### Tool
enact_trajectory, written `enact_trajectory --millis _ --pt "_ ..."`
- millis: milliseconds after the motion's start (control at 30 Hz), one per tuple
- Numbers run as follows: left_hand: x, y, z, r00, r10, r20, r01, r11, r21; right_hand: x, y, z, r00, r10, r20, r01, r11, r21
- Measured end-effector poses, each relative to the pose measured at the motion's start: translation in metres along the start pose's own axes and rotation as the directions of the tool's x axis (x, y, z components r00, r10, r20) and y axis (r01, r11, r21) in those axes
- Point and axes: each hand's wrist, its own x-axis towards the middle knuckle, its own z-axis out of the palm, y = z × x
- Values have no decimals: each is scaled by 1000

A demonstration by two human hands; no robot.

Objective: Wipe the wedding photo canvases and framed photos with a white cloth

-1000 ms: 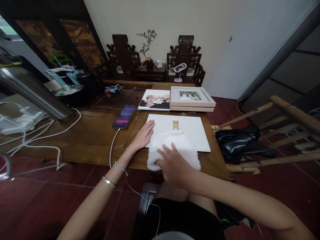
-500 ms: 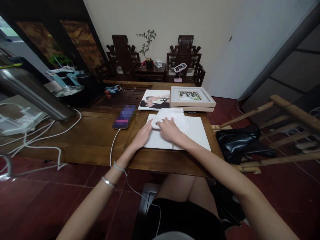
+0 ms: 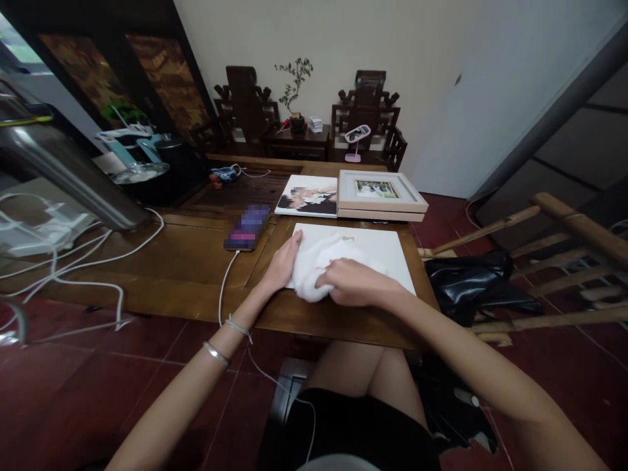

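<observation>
White charging cable [image 3: 223, 288] runs off the counter's [image 3: 171, 275] near edge to a phone [image 3: 247, 227] left of centre. Just right of it, the left hand [image 3: 282, 265] lies flat and open on the left edge of a white board [image 3: 387, 252]. The right hand [image 3: 354, 282] is closed over a bunched white cloth [image 3: 314, 265] on that board, near the counter's front edge. Two framed pictures [image 3: 380, 194] lie at the far right corner.
</observation>
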Motion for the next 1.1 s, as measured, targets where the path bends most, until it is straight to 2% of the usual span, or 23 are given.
enact_trajectory --millis 133,200,300,400,533,667,800,933,1100 --pt "0 -1 1 996 49 70 -58 990 130 13 38 -11 966 247 -77 -242 968 63" --pt "2 -5 1 993 74 96 -90 980 176 31 52 -14 940 323 -109 -311 944 113" --pt "3 -11 1 990 98 100 -117 970 215 65 60 -15 915 363 -175 -337 928 158" --pt "3 -12 0 987 117 112 -141 960 243 93 58 -11 912 357 -200 -328 930 166" --pt "2 -11 -1 985 123 119 -149 959 239 100 61 -12 925 327 -196 -296 940 170" --pt "2 -10 -1 985 121 125 -145 967 208 72 87 -25 933 339 -124 -294 914 280" --pt "2 -9 -1 981 138 140 -165 964 207 30 119 -30 901 427 -73 -369 844 389" --pt "1 -9 -1 980 141 142 -170 961 219 -19 136 -17 873 465 -146 -373 831 413" --pt "0 -7 -1 985 134 110 -156 960 231 -76 128 11 802 515 -304 -453 855 255"
